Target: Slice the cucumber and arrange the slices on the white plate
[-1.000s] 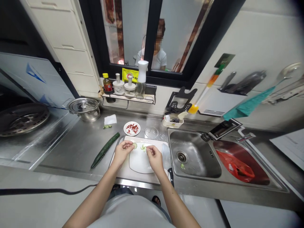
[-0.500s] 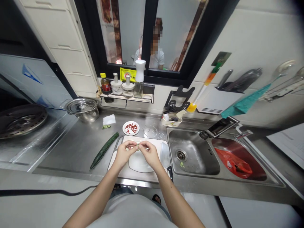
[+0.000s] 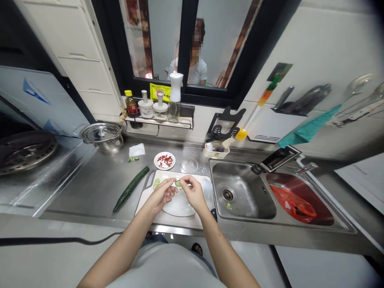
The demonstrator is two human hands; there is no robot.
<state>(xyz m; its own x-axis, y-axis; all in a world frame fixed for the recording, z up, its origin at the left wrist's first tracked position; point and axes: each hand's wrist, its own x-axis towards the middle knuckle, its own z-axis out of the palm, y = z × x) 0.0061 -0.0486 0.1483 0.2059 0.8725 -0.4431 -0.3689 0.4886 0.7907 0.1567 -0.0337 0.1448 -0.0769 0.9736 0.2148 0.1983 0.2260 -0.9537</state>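
Head: right fingers [image 3: 184, 181] pinch cucumber slice [image 3: 177, 183]; left fingers [image 3: 171, 193] parted; plate [image 3: 156, 161] holds red bits [image 3: 165, 161].

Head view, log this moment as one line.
right hand: pinching slice | left hand: beside slice, contact unclear | hands: above board | cucumber: left of board | plate: holds red pieces, beyond board

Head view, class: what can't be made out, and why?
All in the head view:
Part of the white plate: behind the left hand and right hand.
Whether the left hand touches the cucumber slice: too small.
Inside of the steel pot: under its lid.
Kind of red pieces: too small.
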